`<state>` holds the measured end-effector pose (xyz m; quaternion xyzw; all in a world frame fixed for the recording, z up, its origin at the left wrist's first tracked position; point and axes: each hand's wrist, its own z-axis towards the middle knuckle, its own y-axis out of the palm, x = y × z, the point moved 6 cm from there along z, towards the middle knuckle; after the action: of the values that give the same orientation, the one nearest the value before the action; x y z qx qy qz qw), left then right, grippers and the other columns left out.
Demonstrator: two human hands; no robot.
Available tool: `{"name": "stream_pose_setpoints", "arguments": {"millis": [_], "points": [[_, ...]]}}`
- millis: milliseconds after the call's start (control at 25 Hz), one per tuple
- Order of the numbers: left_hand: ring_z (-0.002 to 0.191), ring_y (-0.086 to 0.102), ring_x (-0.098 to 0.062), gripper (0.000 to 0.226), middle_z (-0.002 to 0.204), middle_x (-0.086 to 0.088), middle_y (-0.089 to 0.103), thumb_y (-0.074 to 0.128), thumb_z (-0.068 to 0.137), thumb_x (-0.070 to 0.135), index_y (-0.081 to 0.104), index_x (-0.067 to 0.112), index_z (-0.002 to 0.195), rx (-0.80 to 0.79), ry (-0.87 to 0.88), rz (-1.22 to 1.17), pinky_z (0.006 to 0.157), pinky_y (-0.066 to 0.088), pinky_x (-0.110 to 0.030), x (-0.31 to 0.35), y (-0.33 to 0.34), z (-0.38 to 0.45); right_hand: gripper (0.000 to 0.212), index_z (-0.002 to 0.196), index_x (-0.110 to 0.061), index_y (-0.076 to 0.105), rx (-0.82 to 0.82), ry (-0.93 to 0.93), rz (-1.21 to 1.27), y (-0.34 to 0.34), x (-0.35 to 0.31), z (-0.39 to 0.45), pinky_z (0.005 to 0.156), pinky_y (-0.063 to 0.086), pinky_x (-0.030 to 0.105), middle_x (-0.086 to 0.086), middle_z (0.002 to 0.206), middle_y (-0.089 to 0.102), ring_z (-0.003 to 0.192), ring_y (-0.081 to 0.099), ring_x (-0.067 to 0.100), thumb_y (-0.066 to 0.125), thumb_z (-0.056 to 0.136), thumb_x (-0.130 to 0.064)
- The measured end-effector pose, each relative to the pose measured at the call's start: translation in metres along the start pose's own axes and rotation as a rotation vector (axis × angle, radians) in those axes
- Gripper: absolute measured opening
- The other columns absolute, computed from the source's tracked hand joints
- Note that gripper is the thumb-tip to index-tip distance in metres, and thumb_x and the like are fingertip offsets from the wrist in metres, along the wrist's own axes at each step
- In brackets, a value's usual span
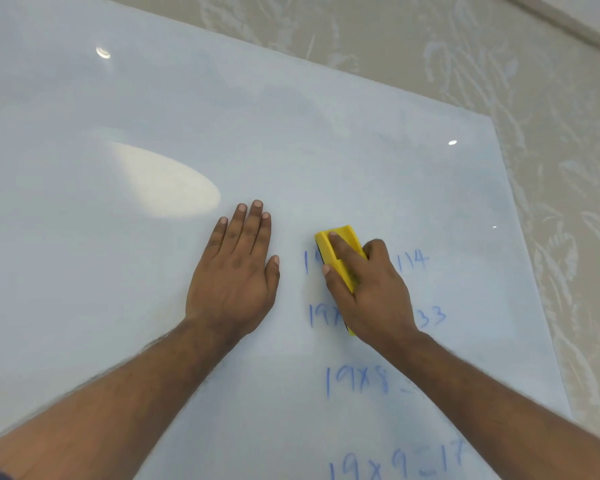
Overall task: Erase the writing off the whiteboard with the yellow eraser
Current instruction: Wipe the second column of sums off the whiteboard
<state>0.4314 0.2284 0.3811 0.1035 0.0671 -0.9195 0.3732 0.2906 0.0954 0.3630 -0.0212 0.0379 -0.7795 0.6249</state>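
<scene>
A large glossy whiteboard (153, 116) fills most of the view. Blue handwritten sums (357, 381) run down its lower right part, such as "19x8" and "19x9". My right hand (374, 289) grips the yellow eraser (340, 244) and presses it flat on the board over the upper rows, hiding parts of them. The ends "114" and "33" show to the right of that hand. My left hand (236, 268) lies flat on the board just left of the writing, palm down, fingers together, holding nothing.
The board's right edge (520, 237) runs diagonally; beyond it is a beige patterned wall (551, 116). Bright light reflections (167, 181) sit on the board's left middle. The upper and left board areas carry only faint smudges.
</scene>
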Motion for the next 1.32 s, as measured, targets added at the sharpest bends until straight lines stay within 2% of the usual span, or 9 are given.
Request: {"name": "stream_pose_setpoints", "arguments": {"millis": [160,240,360,480,680,960,1120,1240,1320], "points": [[0.158,0.013,-0.026,0.064,0.169,-0.011,0.013,0.022,0.104,0.035,0.019,0.005,0.16,0.001,0.012,0.008,0.129,0.011,-0.043,-0.001,0.001,-0.003,0.047,0.142,-0.04,0.042,-0.008,-0.087,-0.05,0.002,-0.009,0.022,0.062,0.045,0.031,-0.001,0.1,0.037,0.076,0.05,0.022,0.047,0.096,-0.049],[0.158,0.012,-0.025,0.063,0.17,-0.01,0.012,0.021,0.104,0.035,0.019,0.005,0.16,0.002,0.018,0.019,0.129,0.009,-0.042,-0.001,0.0,-0.003,0.047,0.143,-0.037,0.042,-0.044,-0.207,-0.069,-0.001,-0.01,0.037,0.069,0.046,0.034,0.003,0.105,0.044,0.084,0.051,0.025,0.048,0.097,-0.044],[0.158,0.013,-0.024,0.062,0.169,-0.01,0.014,0.022,0.104,0.034,0.02,0.006,0.16,-0.002,0.018,0.042,0.129,0.009,-0.041,0.001,-0.001,-0.003,0.059,0.151,-0.032,0.028,-0.157,-0.436,-0.156,0.003,-0.001,0.048,0.086,0.036,0.039,0.001,0.124,0.05,0.101,0.046,0.024,0.045,0.095,-0.041],[0.157,0.016,-0.025,0.062,0.169,-0.01,0.016,0.025,0.104,0.033,0.022,0.005,0.159,0.001,0.013,0.057,0.128,0.011,-0.042,0.004,-0.002,-0.003,0.064,0.15,-0.029,0.032,-0.167,-0.444,-0.047,0.007,0.008,0.052,0.093,0.027,0.035,-0.004,0.126,0.049,0.114,0.042,0.02,0.049,0.088,-0.037],[0.157,0.017,-0.025,0.062,0.168,-0.009,0.018,0.019,0.103,0.032,0.024,0.005,0.159,-0.007,-0.061,0.054,0.128,0.012,-0.042,0.01,-0.004,-0.004,0.057,0.137,-0.033,0.048,-0.063,-0.416,0.003,0.011,-0.001,0.058,0.092,0.029,0.038,-0.008,0.114,0.054,0.106,0.047,0.018,0.043,0.089,-0.065],[0.158,0.007,-0.02,0.066,0.17,-0.006,0.01,0.011,0.101,0.035,0.018,0.007,0.16,-0.047,-0.094,0.049,0.129,0.003,-0.035,0.019,-0.005,0.002,0.054,0.131,-0.031,0.052,-0.005,-0.641,-0.02,0.013,0.027,0.02,0.087,0.035,0.039,-0.01,0.109,0.056,0.097,0.051,0.018,0.033,0.095,-0.066],[0.157,0.009,-0.019,0.063,0.169,-0.006,0.013,0.015,0.102,0.032,0.02,0.007,0.16,-0.036,-0.05,0.054,0.129,0.005,-0.036,0.03,-0.001,0.002,0.056,0.129,-0.028,0.055,0.077,-0.54,-0.033,0.009,0.037,0.04,0.085,0.037,0.041,-0.008,0.108,0.059,0.095,0.054,0.021,0.033,0.094,-0.067],[0.157,0.012,-0.02,0.061,0.169,-0.007,0.016,0.02,0.103,0.029,0.023,0.006,0.159,-0.024,-0.037,0.052,0.129,0.009,-0.038,0.029,0.001,0.0,0.054,0.125,-0.029,0.056,0.106,-0.428,-0.062,0.012,0.015,0.056,0.083,0.036,0.041,-0.009,0.107,0.059,0.095,0.052,0.02,0.034,0.092,-0.067],[0.157,0.013,-0.021,0.059,0.168,-0.008,0.018,0.022,0.104,0.027,0.024,0.005,0.159,-0.02,-0.038,0.036,0.129,0.011,-0.039,0.028,0.0,-0.001,0.052,0.124,-0.03,0.056,0.112,-0.434,-0.075,0.015,0.002,0.055,0.082,0.035,0.041,-0.009,0.105,0.059,0.094,0.051,0.019,0.035,0.093,-0.067]]}}
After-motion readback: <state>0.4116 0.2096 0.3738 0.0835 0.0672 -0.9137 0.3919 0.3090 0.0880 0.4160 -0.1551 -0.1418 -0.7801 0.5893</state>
